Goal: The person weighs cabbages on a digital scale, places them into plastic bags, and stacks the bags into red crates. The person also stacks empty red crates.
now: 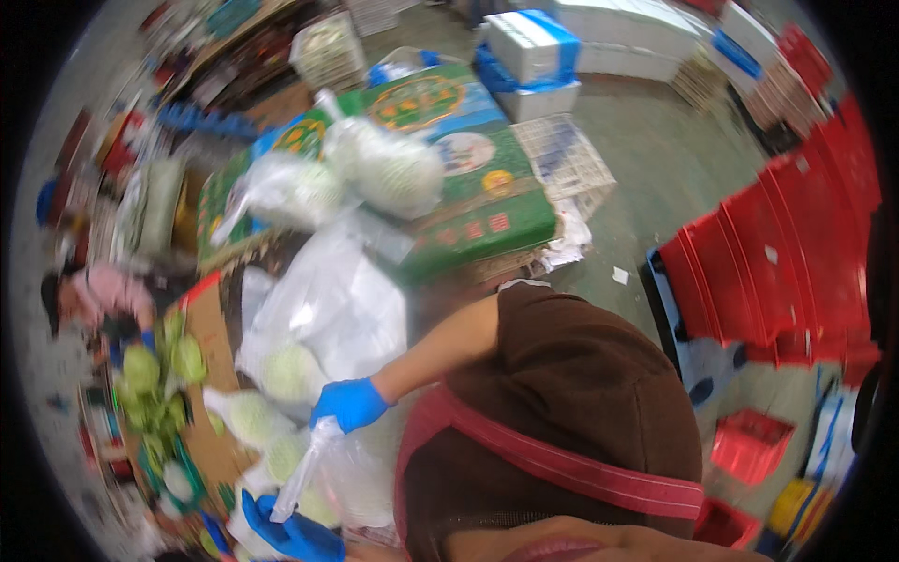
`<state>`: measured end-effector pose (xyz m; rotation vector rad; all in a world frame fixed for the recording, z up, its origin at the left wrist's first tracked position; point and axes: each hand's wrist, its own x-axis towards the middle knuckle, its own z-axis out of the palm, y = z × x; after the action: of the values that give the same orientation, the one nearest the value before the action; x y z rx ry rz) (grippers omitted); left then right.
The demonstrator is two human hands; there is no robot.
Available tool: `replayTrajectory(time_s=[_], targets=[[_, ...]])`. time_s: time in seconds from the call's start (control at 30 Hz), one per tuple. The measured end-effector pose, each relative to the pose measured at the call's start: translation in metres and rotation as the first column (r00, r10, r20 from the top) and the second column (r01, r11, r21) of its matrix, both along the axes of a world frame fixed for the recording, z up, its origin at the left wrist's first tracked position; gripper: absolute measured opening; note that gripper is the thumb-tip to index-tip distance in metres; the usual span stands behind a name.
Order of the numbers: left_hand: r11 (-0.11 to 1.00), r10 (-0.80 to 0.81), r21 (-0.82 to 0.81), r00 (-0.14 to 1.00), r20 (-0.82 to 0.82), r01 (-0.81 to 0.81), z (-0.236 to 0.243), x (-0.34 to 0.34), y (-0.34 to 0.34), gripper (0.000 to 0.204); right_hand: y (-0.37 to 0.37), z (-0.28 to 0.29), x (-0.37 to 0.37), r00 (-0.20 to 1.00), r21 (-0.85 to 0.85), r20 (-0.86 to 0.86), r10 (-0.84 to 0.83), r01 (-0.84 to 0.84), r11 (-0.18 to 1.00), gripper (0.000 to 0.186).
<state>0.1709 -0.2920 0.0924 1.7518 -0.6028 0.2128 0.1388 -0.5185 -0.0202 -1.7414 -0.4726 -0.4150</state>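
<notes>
My right hand (348,403), in a blue glove, is closed on the twisted neck of a clear plastic bag (307,464). Below it my left hand (290,534), also blue-gloved, has its fingers stretched out and apart beside the bag's dangling end. Pale round vegetables (248,419) in plastic bags lie left of my hands. A large heap of translucent plastic (332,295) lies above them, partly around another pale vegetable (290,373). Two bagged vegetables (384,173) rest higher up on green printed sacks (482,215).
A co-worker in pink (103,295) is at the left, by green leaves (150,375) on cardboard (217,337). Red crates (749,262) are stacked on a blue pallet at the right, another red crate (749,445) below. Foam boxes (520,51) and a plastic basket (571,164) stand beyond the sacks.
</notes>
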Motion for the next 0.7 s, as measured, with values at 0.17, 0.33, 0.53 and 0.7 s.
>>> replayTrajectory(time_s=[0.17, 0.33, 0.53, 0.7], targets=[[0.949, -0.237, 0.287, 0.894, 0.381, 0.129, -0.028, 0.046, -0.030, 0.027, -0.127, 0.074, -0.061, 0.876, 0.166, -0.020, -0.482, 0.478, 0.862, 0.028], [0.993, -0.118, -0.038, 0.973, -0.200, 0.113, -0.050, 0.058, -0.068, 0.032, -0.285, 0.102, -0.110, 0.276, -0.247, 0.427, -0.861, 0.952, 0.182, 0.017], [0.991, -0.116, -0.097, 0.933, -0.340, 0.088, -0.054, 0.037, -0.078, 0.031, -0.480, 0.110, -0.106, 0.095, -0.163, 0.507, -0.857, 0.986, 0.012, 0.027], [0.985, 0.065, -0.116, 0.896, -0.438, -0.128, -0.059, 0.023, -0.067, 0.033, -0.564, 0.028, -0.084, 0.102, -0.072, 0.187, -0.977, 0.993, 0.090, 0.033]])
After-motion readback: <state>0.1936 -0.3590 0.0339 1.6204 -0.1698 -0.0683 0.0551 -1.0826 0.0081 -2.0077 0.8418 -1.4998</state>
